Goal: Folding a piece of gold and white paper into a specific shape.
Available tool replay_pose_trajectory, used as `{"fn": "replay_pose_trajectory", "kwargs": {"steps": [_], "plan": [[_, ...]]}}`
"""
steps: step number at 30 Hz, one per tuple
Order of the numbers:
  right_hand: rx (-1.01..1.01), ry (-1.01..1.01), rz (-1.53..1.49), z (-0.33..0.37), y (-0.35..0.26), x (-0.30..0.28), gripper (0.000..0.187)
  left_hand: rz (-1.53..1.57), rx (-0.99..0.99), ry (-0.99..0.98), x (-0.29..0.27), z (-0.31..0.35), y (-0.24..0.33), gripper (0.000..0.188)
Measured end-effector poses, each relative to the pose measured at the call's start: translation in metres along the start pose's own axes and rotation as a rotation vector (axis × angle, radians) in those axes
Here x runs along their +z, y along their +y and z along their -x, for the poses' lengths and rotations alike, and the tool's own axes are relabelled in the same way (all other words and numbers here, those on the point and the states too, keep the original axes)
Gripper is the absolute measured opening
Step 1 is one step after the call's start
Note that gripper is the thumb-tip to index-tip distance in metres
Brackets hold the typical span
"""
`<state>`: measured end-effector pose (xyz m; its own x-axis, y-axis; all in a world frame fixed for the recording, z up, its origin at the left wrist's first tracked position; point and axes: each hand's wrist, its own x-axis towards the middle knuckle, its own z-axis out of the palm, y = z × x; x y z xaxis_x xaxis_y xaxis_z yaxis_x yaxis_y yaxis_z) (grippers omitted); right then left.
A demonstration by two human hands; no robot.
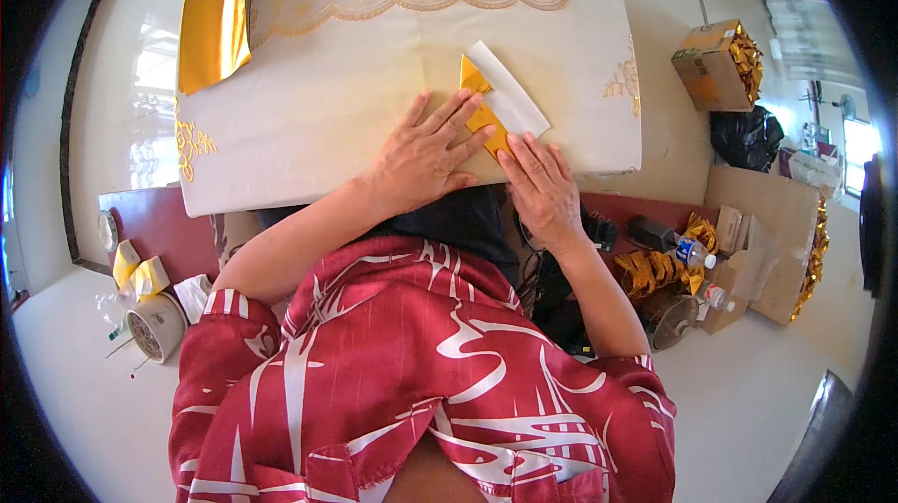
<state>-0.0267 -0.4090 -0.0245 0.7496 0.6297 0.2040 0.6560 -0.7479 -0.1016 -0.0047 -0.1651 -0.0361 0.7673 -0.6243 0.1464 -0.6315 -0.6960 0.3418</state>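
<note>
Folded gold-and-white paper (507, 99) lies aslant close to the near edge of the counter (309, 120); the left hand (421, 157), fingers spread, and the right hand (545, 190), fingers extended, rest flat on it, neither clamped; uneven pressure could skew the fold

Gold/wht paper (508, 90), part-folded, lies slanted nr edge of tbl (309, 110).
</note>
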Motion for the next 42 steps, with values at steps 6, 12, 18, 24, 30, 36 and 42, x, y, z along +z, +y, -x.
{"fn": "replay_pose_trajectory", "kwargs": {"steps": [6,12,18,24,30,36,42], "plan": [[0.009,0.048,-0.102,-0.014,0.001,-0.010,0.037,0.050,0.004,0.172,0.000,-0.008,0.002,0.048],[0.038,0.094,-0.153,-0.018,0.001,-0.012,0.032,0.073,0.121,0.287,0.000,-0.013,-0.006,0.027],[0.046,0.100,-0.188,-0.021,0.004,-0.013,0.031,0.080,0.190,0.276,-0.001,-0.018,-0.012,0.028],[-0.003,0.156,-0.201,-0.024,0.006,-0.012,0.030,0.079,0.202,0.297,-0.005,-0.018,-0.009,0.026],[0.015,0.178,-0.217,-0.022,0.008,-0.010,0.028,0.036,0.217,0.284,-0.009,-0.021,-0.008,0.026],[0.064,0.207,-0.286,-0.025,0.007,-0.014,0.028,0.024,0.203,0.286,-0.004,-0.022,-0.009,0.024],[0.162,0.322,-0.375,-0.024,0.014,0.001,0.020,0.059,0.170,0.351,-0.004,-0.025,-0.004,0.019]]}}
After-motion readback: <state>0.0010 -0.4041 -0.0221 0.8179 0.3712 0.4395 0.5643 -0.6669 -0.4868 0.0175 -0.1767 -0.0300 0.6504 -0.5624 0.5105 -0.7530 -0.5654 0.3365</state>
